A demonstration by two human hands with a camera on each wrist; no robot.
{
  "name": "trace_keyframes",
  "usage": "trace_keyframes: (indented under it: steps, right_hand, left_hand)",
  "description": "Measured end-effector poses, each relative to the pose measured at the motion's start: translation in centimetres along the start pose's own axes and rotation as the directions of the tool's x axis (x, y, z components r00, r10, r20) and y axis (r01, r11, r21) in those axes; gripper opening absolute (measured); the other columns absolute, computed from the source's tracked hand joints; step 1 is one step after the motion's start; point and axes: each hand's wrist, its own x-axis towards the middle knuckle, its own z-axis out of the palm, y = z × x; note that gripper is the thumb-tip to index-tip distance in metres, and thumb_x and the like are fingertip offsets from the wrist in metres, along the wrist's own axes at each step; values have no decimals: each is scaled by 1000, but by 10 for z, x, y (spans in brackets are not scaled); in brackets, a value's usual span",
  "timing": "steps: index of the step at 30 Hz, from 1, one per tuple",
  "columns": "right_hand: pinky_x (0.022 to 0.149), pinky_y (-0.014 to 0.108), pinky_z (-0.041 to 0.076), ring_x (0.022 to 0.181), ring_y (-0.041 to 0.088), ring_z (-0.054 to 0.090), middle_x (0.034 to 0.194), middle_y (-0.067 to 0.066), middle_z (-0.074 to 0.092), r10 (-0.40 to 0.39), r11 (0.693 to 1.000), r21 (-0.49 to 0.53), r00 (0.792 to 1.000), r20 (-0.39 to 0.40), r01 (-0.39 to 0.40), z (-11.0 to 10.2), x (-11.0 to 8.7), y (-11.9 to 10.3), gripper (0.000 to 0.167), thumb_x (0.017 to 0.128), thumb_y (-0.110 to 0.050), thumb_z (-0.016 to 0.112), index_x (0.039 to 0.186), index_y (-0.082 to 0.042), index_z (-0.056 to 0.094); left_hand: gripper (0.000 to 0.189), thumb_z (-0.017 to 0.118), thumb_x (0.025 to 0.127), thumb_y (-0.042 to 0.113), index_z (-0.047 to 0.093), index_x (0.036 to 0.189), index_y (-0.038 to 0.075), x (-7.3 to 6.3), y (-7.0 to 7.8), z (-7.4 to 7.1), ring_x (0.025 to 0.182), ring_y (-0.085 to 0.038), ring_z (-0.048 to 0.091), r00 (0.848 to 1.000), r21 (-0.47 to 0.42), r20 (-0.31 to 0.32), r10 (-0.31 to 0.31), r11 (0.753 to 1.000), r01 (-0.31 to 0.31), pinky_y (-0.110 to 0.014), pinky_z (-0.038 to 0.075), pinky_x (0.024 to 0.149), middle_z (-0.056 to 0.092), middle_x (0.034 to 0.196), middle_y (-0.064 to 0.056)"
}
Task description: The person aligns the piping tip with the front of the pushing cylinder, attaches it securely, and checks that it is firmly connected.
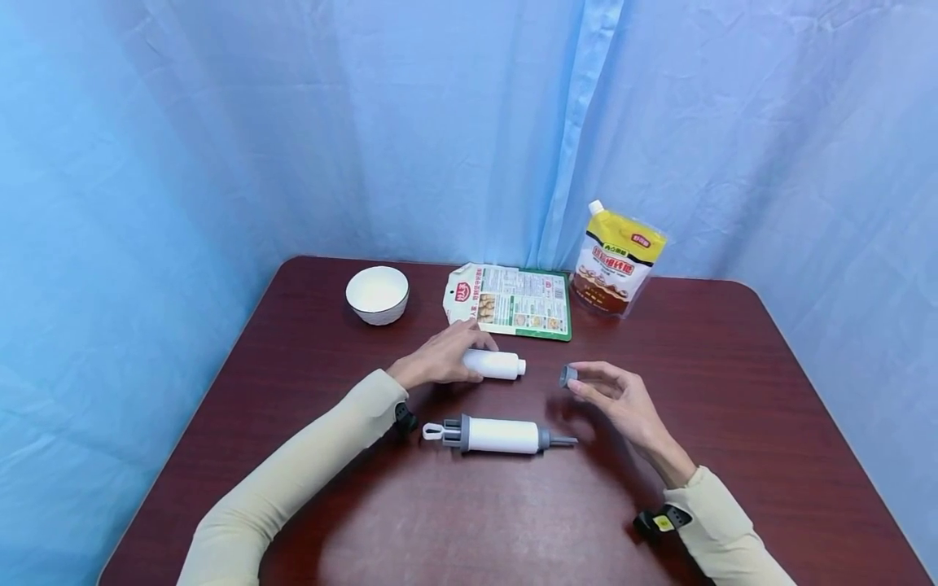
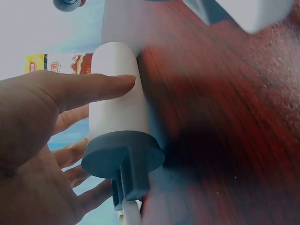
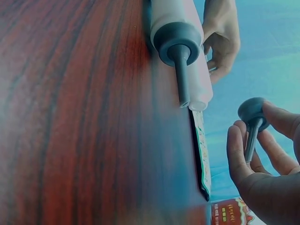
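Observation:
My left hand (image 1: 449, 356) holds the white barrel (image 1: 493, 364) of an icing syringe low over the table, thumb on one side and fingers on the other. Its threaded tip is bare and faces right; a grey flange (image 2: 123, 152) with a pull handle shows at the other end in the left wrist view. Between thumb and fingertips my right hand (image 1: 619, 399) pinches a grey nozzle (image 3: 253, 112) with a thin spout, to the right of that tip. Nearer me lies a second icing syringe (image 1: 502, 435) on the table, its grey nozzle fitted and pointing right.
At the back left stands a white bowl (image 1: 377, 293). A flat printed packet (image 1: 523, 305) lies behind my left hand. To its right, a yellow, white and brown spout pouch (image 1: 615, 264) stands upright. Blue curtains (image 1: 454, 138) hang around the dark red wooden table (image 1: 454, 513).

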Motion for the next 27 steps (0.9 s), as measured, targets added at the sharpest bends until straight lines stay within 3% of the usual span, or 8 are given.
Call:
trace_keyframes:
  steps: [13, 22, 27]
  right_hand:
    - [92, 30, 61, 109, 18, 75, 128, 14, 70, 21, 1000, 13, 1000, 20, -21, 1, -2, 1, 42, 100, -29, 72, 136, -9, 65]
    - [90, 26, 61, 107, 18, 75, 128, 13, 70, 18, 1000, 19, 999, 40, -18, 5, -1, 3, 42, 99, -28, 73, 136, -9, 66]
    - [90, 22, 58, 106, 14, 74, 130, 17, 68, 20, 1000, 10, 999, 46, -21, 9, 0, 1, 41, 99, -29, 73, 135, -11, 66]
  left_hand:
    - [43, 86, 86, 20, 70, 126, 16, -5, -7, 1, 112, -23, 58, 1000, 10, 3, -16, 1000, 16, -41, 50, 97, 66, 118, -7]
    - [44, 86, 85, 22, 71, 126, 17, -8, -2, -5, 107, -21, 58, 999, -17, 14, 36, 999, -36, -36, 48, 95, 67, 114, -6]
    - [43, 87, 85, 23, 73, 125, 19, -10, 7, -12, 106, -20, 59, 998, -46, 56, 27, 999, -24, -35, 49, 90, 69, 114, -5]
